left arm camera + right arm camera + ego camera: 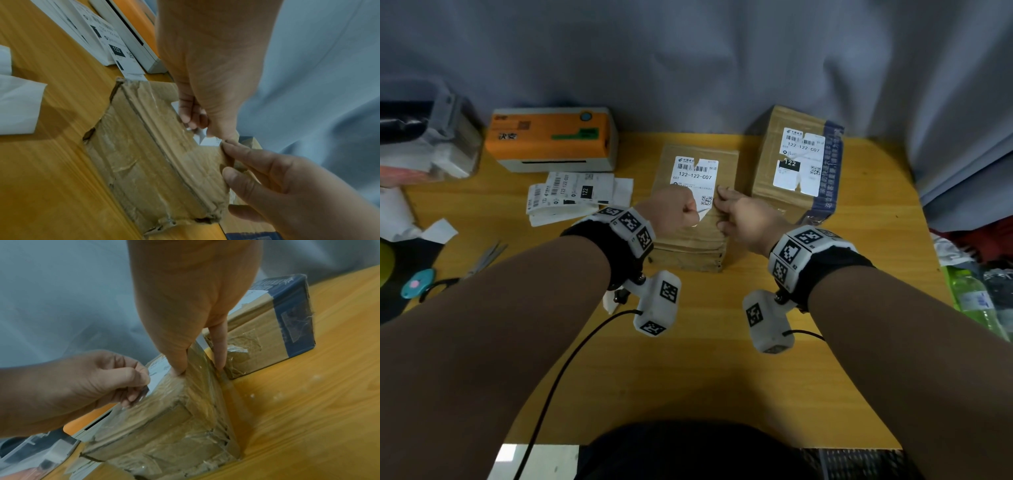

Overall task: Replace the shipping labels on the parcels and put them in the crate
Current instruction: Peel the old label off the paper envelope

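Left hand (677, 209): fingers curled, pinching the lifted near corner of the label on the near parcel; the peeled corner shows white between thumb and fingertips in the left wrist view.
Right hand (743, 216): fingers extended, holding the near parcel at its right edge; thumb on the top face beside the label, other fingers down the right side.
Near parcel (697, 219): taped brown box lying flat at the middle of the desk, slightly toward the far edge.
Label (694, 178): white, printed 122-122-C07, with a notch torn in its far edge; mostly stuck down, near corner raised.
Second parcel (796, 161): brown box with a dark blue band, just beside the near parcel on its right, by the desk's far edge; it carries its own torn white label (799, 161).
Desk (705, 370): orange wood-grain top.
Label printer (553, 140): orange and white, toward the far left corner.
Loose labels (571, 197): pile in front of the printer.
Scissors (482, 258): probably scissors, blurred, near the left edge.
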`<action>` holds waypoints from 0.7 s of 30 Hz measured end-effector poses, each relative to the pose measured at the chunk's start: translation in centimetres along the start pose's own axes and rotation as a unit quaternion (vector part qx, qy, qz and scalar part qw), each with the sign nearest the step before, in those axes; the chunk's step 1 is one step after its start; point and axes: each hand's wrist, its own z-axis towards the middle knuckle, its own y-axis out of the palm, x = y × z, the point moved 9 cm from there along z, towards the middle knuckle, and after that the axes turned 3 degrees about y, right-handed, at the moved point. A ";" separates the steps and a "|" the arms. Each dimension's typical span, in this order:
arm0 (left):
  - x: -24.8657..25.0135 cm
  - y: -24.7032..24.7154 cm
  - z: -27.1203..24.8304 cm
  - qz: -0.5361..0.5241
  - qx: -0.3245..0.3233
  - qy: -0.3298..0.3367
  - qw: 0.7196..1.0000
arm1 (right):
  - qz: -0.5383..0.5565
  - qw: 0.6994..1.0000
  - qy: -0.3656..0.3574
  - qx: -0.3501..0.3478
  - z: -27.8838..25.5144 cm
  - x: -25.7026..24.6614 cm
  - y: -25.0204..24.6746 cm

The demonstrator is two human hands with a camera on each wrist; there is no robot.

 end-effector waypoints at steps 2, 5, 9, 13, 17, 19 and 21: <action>-0.3 -0.2 -0.2 -0.010 0.001 -0.003 1.000 | -0.007 1.000 0.004 0.000 -0.1 -0.2 0.1; -0.8 -0.4 -0.3 -0.032 0.009 -0.006 0.999 | -0.019 1.000 0.007 -0.009 -0.2 -0.6 0.0; -0.8 -0.6 -0.4 -0.049 0.015 -0.013 0.999 | -0.027 0.999 0.015 -0.019 -0.2 -0.6 -0.1; -1.0 -0.8 -0.9 -0.067 0.030 -0.009 0.997 | -0.024 1.000 0.014 -0.003 -0.3 -0.7 -0.2; -1.5 -0.8 -1.5 -0.139 0.026 -0.027 0.990 | -0.029 1.000 0.008 -0.005 -0.4 -1.0 -0.3; -1.2 -0.7 -1.6 -0.138 0.007 -0.030 0.990 | -0.032 0.999 0.008 -0.006 -0.5 -1.0 -0.3; -0.6 -0.3 -1.5 -0.084 -0.013 -0.014 0.996 | -0.026 0.999 0.018 -0.007 -0.3 -0.9 -0.2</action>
